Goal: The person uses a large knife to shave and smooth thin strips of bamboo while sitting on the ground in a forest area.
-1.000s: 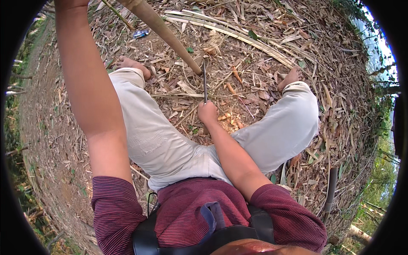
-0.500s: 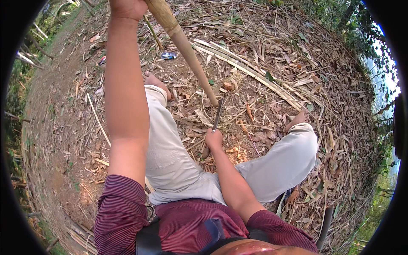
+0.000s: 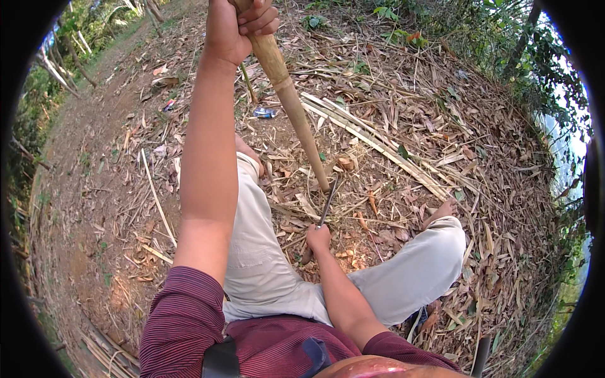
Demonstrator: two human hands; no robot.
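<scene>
Far ahead, my left hand [image 3: 242, 28] is wrapped round the thick upper part of a bamboo pole [image 3: 288, 94], its arm stretched out. The pole slants down toward me, its narrow lower end hanging between my legs, over the leaf litter. My right hand [image 3: 318, 238], low between my knees, is closed round the handle of a long-bladed knife [image 3: 328, 203]. The dark blade points away from me, its far part right beside the pole's lower end; whether they touch I cannot tell. Part of the handle shows below my fist.
Split bamboo strips [image 3: 378, 142] lie ahead to the right. A small blue packet [image 3: 265, 113] sits on the ground near the pole. My bent legs in pale trousers [image 3: 409, 271] flank the work. Dry leaves [image 3: 491, 208] cover the slope; bushes [image 3: 535, 82] stand right.
The view has tilted up, so the ground and both hands appear lower and my left hand's grip now shows. The pole and knife hold nearly the same places relative to each other.
</scene>
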